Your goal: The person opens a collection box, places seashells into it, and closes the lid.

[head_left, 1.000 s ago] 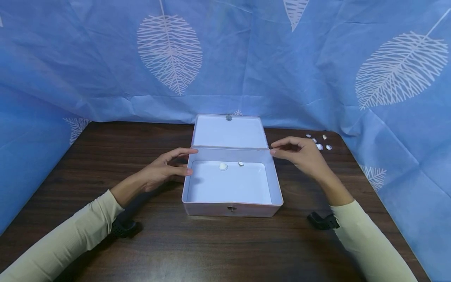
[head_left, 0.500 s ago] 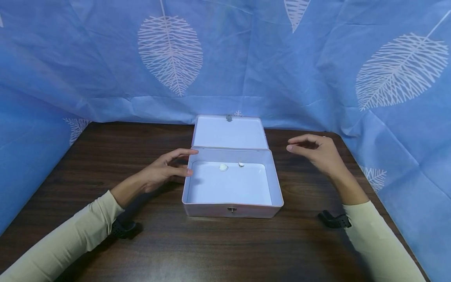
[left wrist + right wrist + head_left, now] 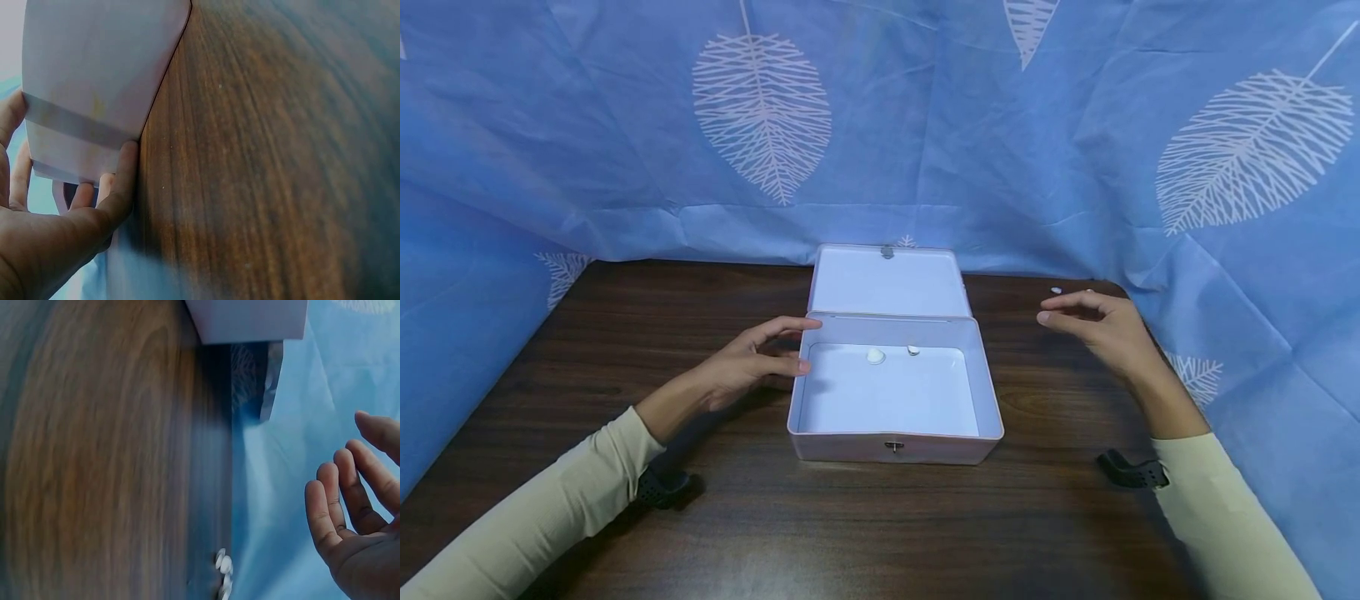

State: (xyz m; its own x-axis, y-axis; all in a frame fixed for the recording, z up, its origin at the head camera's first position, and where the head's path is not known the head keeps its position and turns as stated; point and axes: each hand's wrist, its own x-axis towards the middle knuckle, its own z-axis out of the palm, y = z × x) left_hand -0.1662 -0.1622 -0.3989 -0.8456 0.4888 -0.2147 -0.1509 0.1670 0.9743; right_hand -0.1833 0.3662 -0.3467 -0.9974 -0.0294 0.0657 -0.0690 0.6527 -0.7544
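Note:
A pale pink box [image 3: 895, 447] stands open at the table's middle, its lid [image 3: 887, 282] tipped back. Two small white shells [image 3: 876, 357] lie on its white floor near the back wall. My left hand [image 3: 801, 343] rests against the box's left wall, thumb at the rim and fingers fairly straight; the left wrist view shows the fingers [image 3: 122, 181] lying on the box corner [image 3: 94, 81]. My right hand [image 3: 1048, 311] hovers open and empty to the right of the box, above several loose shells [image 3: 223, 570]. Only one of those shells [image 3: 1056, 290] shows in the head view.
A dark wooden table [image 3: 700, 517] carries everything. Blue cloth with white leaf prints [image 3: 760, 117] hangs close behind and along both sides. In the right wrist view the box corner [image 3: 250, 319] sits at the top, with the cloth [image 3: 294, 425] beside it.
My right hand has left the box's right rim and moved right and back, covering most of the loose shells. The left hand and the box have stayed put.

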